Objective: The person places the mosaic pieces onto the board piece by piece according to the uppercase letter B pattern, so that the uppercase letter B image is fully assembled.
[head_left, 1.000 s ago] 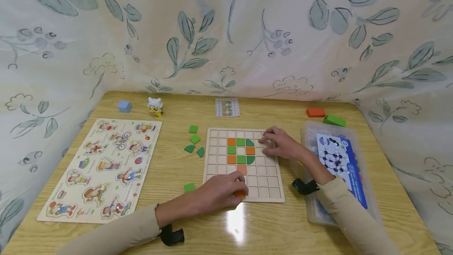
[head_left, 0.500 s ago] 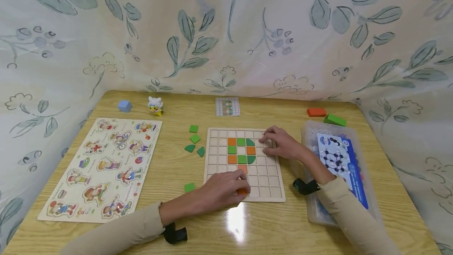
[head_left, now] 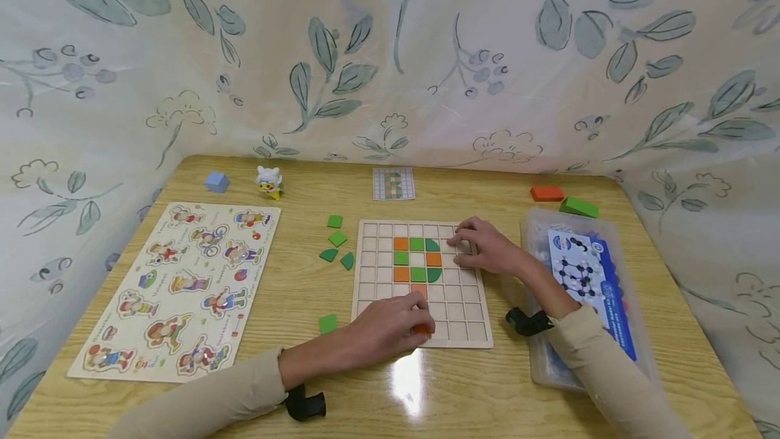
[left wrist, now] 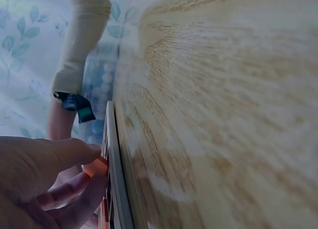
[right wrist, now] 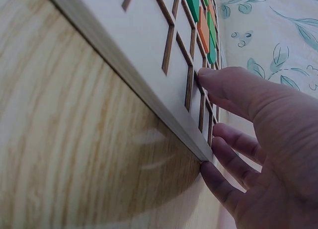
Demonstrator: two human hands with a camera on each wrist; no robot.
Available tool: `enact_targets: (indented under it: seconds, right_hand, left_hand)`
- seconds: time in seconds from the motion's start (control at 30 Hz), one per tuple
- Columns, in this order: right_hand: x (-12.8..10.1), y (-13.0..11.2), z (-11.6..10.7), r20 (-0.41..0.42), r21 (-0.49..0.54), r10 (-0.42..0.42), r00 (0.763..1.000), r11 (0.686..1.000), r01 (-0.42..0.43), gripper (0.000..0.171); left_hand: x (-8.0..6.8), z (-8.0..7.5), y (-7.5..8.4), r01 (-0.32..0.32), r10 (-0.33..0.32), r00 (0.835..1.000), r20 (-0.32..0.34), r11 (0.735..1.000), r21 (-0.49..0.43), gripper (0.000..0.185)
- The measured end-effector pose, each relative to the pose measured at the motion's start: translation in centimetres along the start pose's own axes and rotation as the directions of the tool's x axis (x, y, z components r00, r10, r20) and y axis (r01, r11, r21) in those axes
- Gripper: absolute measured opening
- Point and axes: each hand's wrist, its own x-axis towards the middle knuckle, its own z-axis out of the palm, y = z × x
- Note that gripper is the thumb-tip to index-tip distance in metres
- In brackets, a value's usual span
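Note:
My left hand (head_left: pixel 390 330) pinches an orange tile (left wrist: pixel 96 167) between thumb and fingers, close over the front rows of the wooden grid board (head_left: pixel 466 313). Orange tiles, green square tiles (head_left: pixel 417 244) and dark green quarter-circle tiles (head_left: pixel 432 245) form a cluster mid-board around one bare cell. Just below the cluster sits a lighter orange tile (head_left: pixel 418 289), its lower part covered by the left hand. My right hand (head_left: pixel 490 247) rests at the board's far right corner; in the right wrist view its fingers are spread, with fingertips on the grid and at the edge.
Several loose green tiles (head_left: pixel 338 239) lie left of the board. A patterned card (head_left: pixel 393 184) lies behind it. A picture puzzle board (head_left: pixel 201 276) is at the left, a clear plastic box (head_left: pixel 536 364) at the right. Blocks (head_left: pixel 546 193) and a small figurine (head_left: pixel 269 183) stand at the back.
My left hand has shifted slightly right along the board's front with the orange tile. My right hand keeps its place at the corner.

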Motion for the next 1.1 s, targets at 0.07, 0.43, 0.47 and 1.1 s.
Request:
enact_targets:
  seconds: [0.07,0.43,0.47,1.1]
  right_hand:
    - [0.0,0.0,-0.2,-0.004,-0.004,0.003,1.0,1.0,-0.003,0.029]
    - [0.1,0.3,0.1,0.014,0.0,-0.001,1.0,1.0,0.001,0.029]
    - [0.2,0.3,0.1,0.014,0.002,0.004,1.0,1.0,-0.004,0.029]
    - [0.0,-0.2,0.0,0.016,-0.012,0.011,1.0,1.0,-0.011,0.03]
  left_hand:
    - [0.1,-0.2,0.0,-0.002,0.002,1.0,0.001,1.0,-0.013,0.007]
    - [-0.1,0.1,0.1,0.018,-0.018,1.0,0.014,1.0,-0.006,0.007]
    - [-0.2,0.1,0.1,0.02,-0.02,1.0,0.015,1.0,0.001,0.007]
    - [-1.2,0.6,0.4,-0.055,0.063,0.997,-0.052,0.988,0.145,0.015]
